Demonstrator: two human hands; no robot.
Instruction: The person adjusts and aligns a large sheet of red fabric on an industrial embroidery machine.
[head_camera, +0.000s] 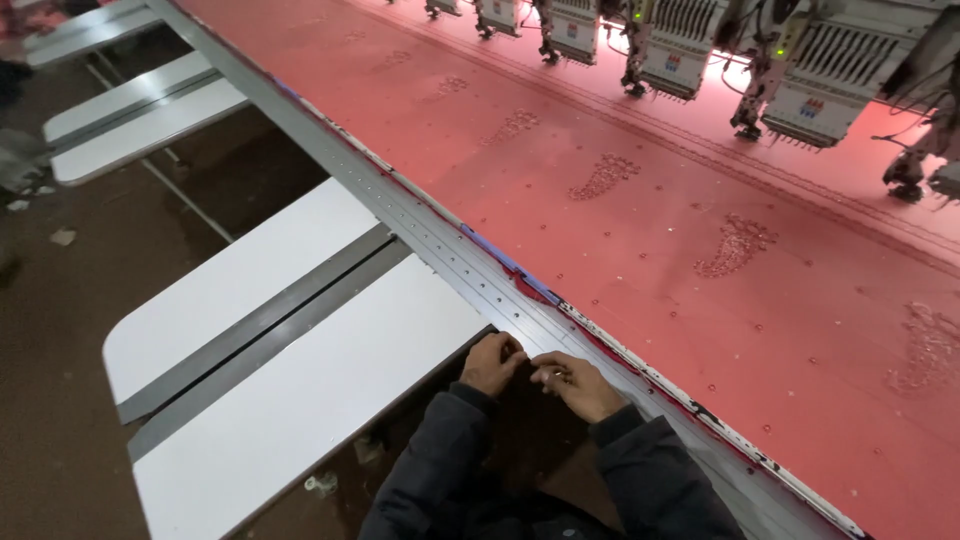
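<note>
Head view: white desk panels (300, 380) lying at left over dark floor. Your left hand (493, 362) curling, fingers pinching at something small, too tiny to tell. Your right hand (575, 385) meeting it, fingertips touching, both resting beside grey frame rail (440, 250). Red fabric (650, 250) stretching at right, embroidery heads (690, 50) lining far edge.
</note>
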